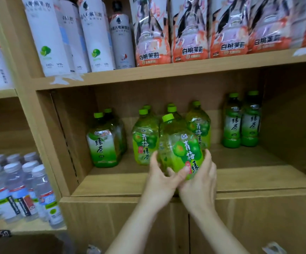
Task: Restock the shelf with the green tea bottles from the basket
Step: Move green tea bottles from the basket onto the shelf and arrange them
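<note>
Both my hands hold one green tea bottle (178,143) with a green cap, tilted slightly left, over the front of the wooden shelf (258,178). My left hand (162,178) grips its lower left side, thumb across the front. My right hand (199,182) wraps its lower right side. Just behind it stand several more plum green tea bottles (144,138). Green tea bottles with white-green labels stand at the left (103,142) and at the back right (241,123). The basket is not in view.
The shelf above carries white bottles (93,33) and peach-labelled bottles (190,33). Water bottles (20,189) fill the compartment at the lower left. A closed wooden cabinet front (130,217) lies below the shelf. Bare shelf board shows at the front right.
</note>
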{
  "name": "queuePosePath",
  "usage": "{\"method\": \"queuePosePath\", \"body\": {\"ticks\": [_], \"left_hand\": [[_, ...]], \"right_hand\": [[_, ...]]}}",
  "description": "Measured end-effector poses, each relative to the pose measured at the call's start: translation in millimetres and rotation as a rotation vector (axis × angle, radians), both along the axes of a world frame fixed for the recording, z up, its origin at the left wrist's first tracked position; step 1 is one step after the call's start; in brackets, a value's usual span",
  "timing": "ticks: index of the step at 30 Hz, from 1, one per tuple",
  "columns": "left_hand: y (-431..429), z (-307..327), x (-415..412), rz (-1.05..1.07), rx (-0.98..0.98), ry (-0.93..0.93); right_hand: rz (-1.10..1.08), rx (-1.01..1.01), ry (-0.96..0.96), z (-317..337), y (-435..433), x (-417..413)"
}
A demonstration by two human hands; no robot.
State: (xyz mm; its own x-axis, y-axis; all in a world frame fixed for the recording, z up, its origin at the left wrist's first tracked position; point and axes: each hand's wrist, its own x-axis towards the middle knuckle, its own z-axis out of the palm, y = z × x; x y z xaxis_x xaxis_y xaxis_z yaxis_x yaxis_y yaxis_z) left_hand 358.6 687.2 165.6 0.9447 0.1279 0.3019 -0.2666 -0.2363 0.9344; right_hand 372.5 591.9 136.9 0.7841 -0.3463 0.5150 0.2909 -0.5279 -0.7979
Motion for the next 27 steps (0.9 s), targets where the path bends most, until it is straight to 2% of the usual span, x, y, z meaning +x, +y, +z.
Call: {"method": "queuePosePath", "body": {"ticks": [3, 5, 6, 8, 9, 10, 13, 15, 17, 19, 21, 23, 27], "left_hand": [[-10, -15, 7, -0.056, 0.032, 0.003], [-13, -15, 11, -0.154, 0.009, -0.018], [-13, -14, 13, -0.202, 0.004, -0.015], [-13, -14, 21, -0.269, 0.024, 0.015], [-14, -15, 26, -0.296, 0.059, 0.024], [-17, -16, 31, -0.326, 0.1, 0.032], [-31, -13, 42, -0.352, 0.232, 0.072], [-35, -8, 47, -0.267, 0.435, 0.005], [-28, -3, 52, -0.027, 0.726, -0.165], [-15, 3, 57, 0.224, 0.93, -0.311], [-1, 7, 67, 0.382, 1.072, -0.301], [13, 11, 80, 0.461, 1.161, -0.236], [34, 8, 99, 0.452, 1.212, -0.217]], "right_hand": [[0.037, -0.109, 0.097, -3, -15, -8], [0.198, -0.157, 0.208, 7, -42, -13], [0.335, -0.101, 0.265, 17, -58, -18], [0.579, 0.19, 0.338, 39, -81, -25], [0.601, 0.288, 0.325, 46, -87, -25], [0.545, 0.25, 0.281, 51, -87, -23], [0.194, -0.08, 0.168, 54, -69, -9], [0.032, -0.216, 0.127, 50, -67, 4], [-0.029, -0.243, 0.142, 50, -74, 18], [-0.076, -0.276, 0.188, 53, -80, 30], [-0.136, -0.324, 0.218, 54, -80, 42], [-0.186, -0.377, 0.227, 54, -79, 55], [-0.151, -0.399, 0.299, 55, -78, 82]]}}
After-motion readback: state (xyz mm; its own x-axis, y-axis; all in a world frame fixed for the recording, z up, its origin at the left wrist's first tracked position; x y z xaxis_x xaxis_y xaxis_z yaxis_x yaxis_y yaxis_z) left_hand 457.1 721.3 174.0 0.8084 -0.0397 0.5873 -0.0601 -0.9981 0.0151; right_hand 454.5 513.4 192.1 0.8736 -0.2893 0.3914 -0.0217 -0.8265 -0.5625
